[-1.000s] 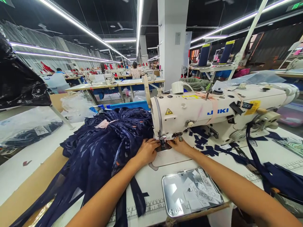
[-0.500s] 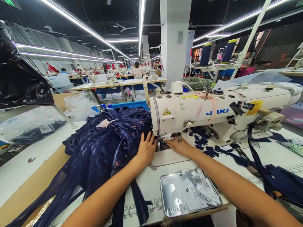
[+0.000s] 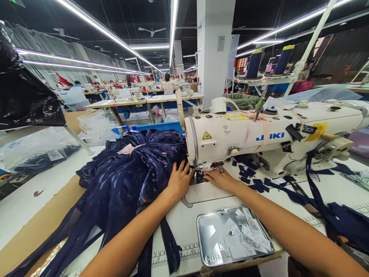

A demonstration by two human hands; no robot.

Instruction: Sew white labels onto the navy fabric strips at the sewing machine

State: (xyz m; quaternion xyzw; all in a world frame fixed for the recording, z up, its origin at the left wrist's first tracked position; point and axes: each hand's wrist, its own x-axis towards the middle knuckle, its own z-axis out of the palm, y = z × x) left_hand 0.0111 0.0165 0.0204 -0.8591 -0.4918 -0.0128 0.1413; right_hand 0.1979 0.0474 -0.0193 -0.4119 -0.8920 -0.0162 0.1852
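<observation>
My left hand [image 3: 180,180] rests flat with its fingers spread, at the left of the needle area of a white sewing machine [image 3: 239,132]. Under and beside its fingers is the edge of a big tied bundle of navy lace garments [image 3: 115,177]. On the other side of the presser foot [image 3: 199,175], my right hand [image 3: 220,179] has its fingers bent and close together, fingertips down by the foot. Whatever lies between those fingertips is too small and dark to make out. Both hands are near the metal needle plate [image 3: 207,189].
A shiny metal tin [image 3: 209,246] with printed white labels sits in front of my right forearm. Navy fabric scraps [image 3: 261,186] lie beneath the machine arm. Navy thread cones [image 3: 253,64] stand behind. A black plastic bag [image 3: 29,92] hangs at left; a person [image 3: 167,84] sits farther back.
The view has shifted slightly, so the machine and tin appear a little farther right. Both hands keep nearly the same places beside the presser foot.
</observation>
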